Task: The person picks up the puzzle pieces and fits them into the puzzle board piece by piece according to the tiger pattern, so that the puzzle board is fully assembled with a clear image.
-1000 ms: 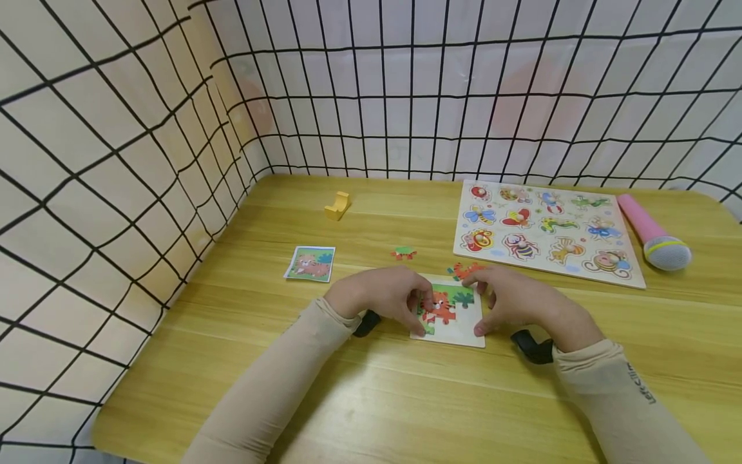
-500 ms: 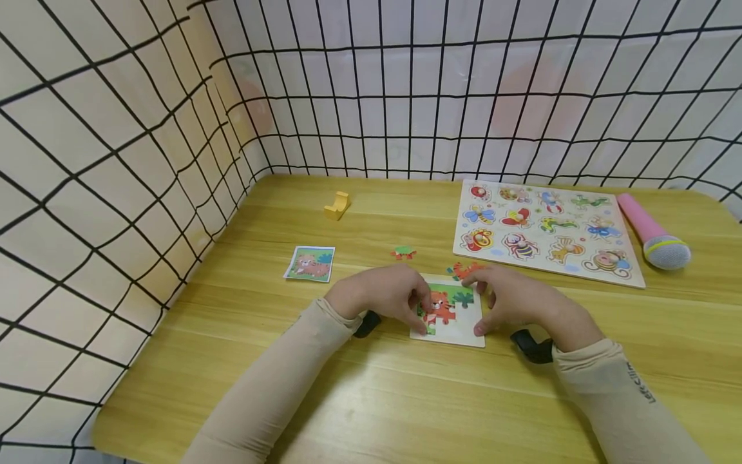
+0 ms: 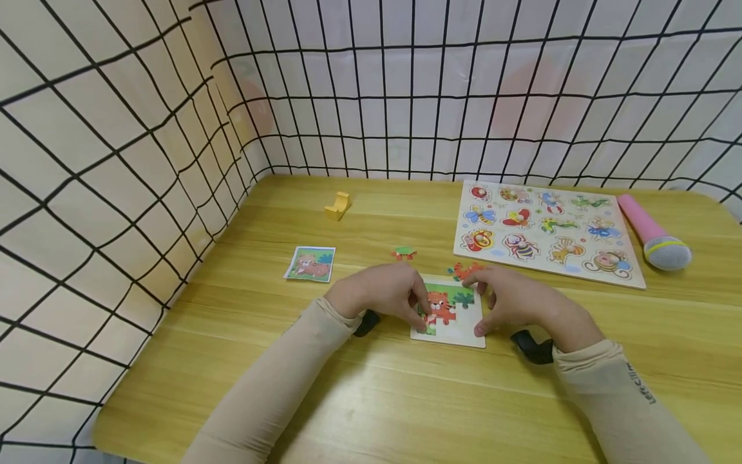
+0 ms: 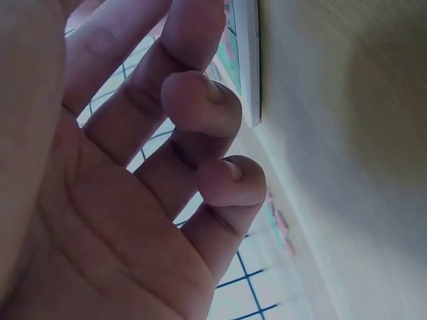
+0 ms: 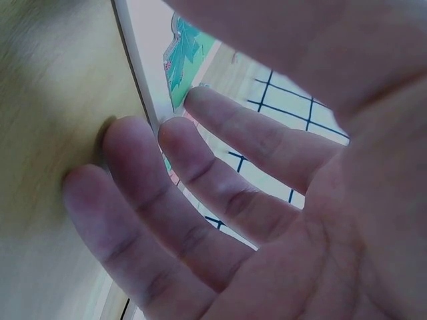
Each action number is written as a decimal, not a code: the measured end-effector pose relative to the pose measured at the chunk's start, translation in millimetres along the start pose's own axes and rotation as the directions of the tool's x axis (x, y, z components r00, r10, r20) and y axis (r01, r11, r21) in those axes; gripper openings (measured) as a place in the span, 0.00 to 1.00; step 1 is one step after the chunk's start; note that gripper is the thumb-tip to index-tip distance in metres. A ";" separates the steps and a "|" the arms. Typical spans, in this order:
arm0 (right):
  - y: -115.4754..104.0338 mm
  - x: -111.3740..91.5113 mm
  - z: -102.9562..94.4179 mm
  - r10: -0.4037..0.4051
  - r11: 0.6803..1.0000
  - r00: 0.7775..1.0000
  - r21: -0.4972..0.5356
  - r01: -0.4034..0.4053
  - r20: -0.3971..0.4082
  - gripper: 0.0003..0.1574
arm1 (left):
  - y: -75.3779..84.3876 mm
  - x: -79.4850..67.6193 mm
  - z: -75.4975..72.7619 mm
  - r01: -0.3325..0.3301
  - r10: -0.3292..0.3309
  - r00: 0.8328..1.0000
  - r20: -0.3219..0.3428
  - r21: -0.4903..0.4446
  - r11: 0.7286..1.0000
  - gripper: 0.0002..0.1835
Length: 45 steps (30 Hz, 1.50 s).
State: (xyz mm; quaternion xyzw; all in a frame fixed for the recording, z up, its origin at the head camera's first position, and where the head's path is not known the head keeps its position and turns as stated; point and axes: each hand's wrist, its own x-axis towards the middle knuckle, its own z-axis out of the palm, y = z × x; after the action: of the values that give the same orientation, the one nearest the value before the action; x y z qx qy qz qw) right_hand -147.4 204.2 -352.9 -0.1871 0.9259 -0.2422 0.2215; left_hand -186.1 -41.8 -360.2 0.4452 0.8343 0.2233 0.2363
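Observation:
In the head view, a small white puzzle board (image 3: 464,331) lies between both hands, partly filled with pieces showing an orange tiger (image 3: 443,309) on green. My left hand (image 3: 390,291) reaches over its left side, thumb and forefinger pinching a green-and-red puzzle piece (image 3: 431,328) at the lower left. Its other fingers (image 4: 233,183) are curled in the left wrist view. My right hand (image 3: 513,298) steadies the board's right side, forefinger at the top corner and thumb at the right edge. In the right wrist view its fingers (image 5: 137,157) are nearly straight, two reaching the table.
Behind the board lie a green-and-red loose piece (image 3: 404,253) and an orange striped piece (image 3: 462,270). A tiger picture card (image 3: 310,264) and yellow curved block (image 3: 338,206) are left. An insect peg board (image 3: 547,229) and pink toy microphone (image 3: 643,219) stand right. Black netting (image 3: 411,96) surrounds the table.
My left fingertips have shifted slightly left and away from me, and the lower-left piece sits a little farther up the board. The right hand has not moved.

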 end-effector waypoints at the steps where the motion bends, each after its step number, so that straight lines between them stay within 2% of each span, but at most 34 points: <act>1: -0.1 0.0 0.1 0.002 1.000 1.000 0.000 -0.002 0.000 0.50 | -0.9 0.3 -0.3 0.002 -0.002 1.000 -0.012 -0.002 1.000 0.07; 3: -0.5 -0.1 0.3 0.005 1.000 1.000 0.002 -0.005 -0.001 0.51 | -3.3 0.6 -1.2 0.034 -0.034 0.998 -0.058 0.006 0.999 0.07; 5: -1.0 -0.3 0.6 0.008 1.000 1.000 -0.001 -0.008 -0.003 0.51 | -6.7 0.9 -2.7 0.110 -0.106 0.982 -0.158 0.018 0.994 0.07; 6: -1.2 -0.3 0.7 0.010 1.000 1.000 -0.001 -0.010 -0.004 0.51 | -9.0 1.1 -3.5 0.162 -0.156 0.963 -0.218 0.007 0.987 0.07; 7: -1.2 -0.6 0.7 0.012 1.000 1.000 -0.002 -0.012 -0.006 0.51 | -11.1 0.9 -4.4 0.214 -0.208 0.937 -0.279 -0.011 0.977 0.07; 9: -1.9 -0.9 0.9 0.015 1.000 1.000 0.000 -0.015 -0.007 0.51 | -15.6 -0.1 -6.2 0.304 -0.305 0.875 -0.377 -0.064 0.951 0.08; 10: -2.0 -1.0 1.0 0.015 1.000 1.000 0.001 -0.015 -0.008 0.51 | -17.5 -0.5 -7.3 0.329 -0.333 0.848 -0.413 -0.082 0.941 0.10; 11: -2.1 -1.1 1.1 0.017 1.000 1.000 0.002 -0.017 -0.008 0.51 | -19.6 -0.9 -8.2 0.348 -0.352 0.831 -0.431 -0.090 0.933 0.12; 12: -2.2 -1.4 1.1 0.017 1.000 1.000 0.002 -0.017 -0.009 0.51 | -21.1 -1.6 -9.0 0.366 -0.362 0.824 -0.437 -0.078 0.927 0.16; 13: -2.2 -1.6 1.1 0.016 1.000 1.000 0.001 -0.016 -0.010 0.51 | -22.1 -2.4 -9.6 0.380 -0.365 0.824 -0.433 -0.056 0.923 0.19; 17: -1.4 -2.3 0.9 0.014 1.000 1.000 -0.002 -0.014 -0.013 0.51 | -24.4 -3.4 -10.8 0.407 -0.351 0.852 -0.389 0.068 0.911 0.33; 20: -0.3 -2.8 0.8 0.011 1.000 1.000 0.001 -0.011 -0.013 0.51 | -25.0 -3.4 -9.7 0.418 -0.361 0.864 -0.351 0.099 0.903 0.39; 23: -0.1 -2.7 1.4 0.010 1.000 1.000 0.011 -0.009 -0.013 0.51 | -26.3 -2.9 -7.6 0.424 -0.373 0.870 -0.323 0.103 0.900 0.42; 28: -0.6 -2.2 2.1 0.006 1.000 1.000 0.008 -0.006 -0.015 0.50 | -27.9 -2.7 -5.5 0.447 -0.396 0.866 -0.306 0.119 0.886 0.40; 34: -1.7 -2.4 1.2 0.001 1.000 1.000 -0.001 -0.001 -0.017 0.50 | -26.4 -4.2 -6.3 0.471 -0.399 0.854 -0.336 0.168 0.866 0.34; 45: -0.6 -1.7 1.0 -0.008 1.000 1.000 0.001 0.008 -0.019 0.49 | -27.1 -3.3 -6.2 0.477 -0.404 0.861 -0.308 0.216 0.852 0.27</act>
State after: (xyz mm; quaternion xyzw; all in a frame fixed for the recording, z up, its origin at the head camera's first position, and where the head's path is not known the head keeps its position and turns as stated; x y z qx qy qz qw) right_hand -145.3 204.1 -352.9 -0.1882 0.9271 -0.2453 0.2119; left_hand -205.4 -59.2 -370.4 0.2378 0.9607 0.0946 0.1071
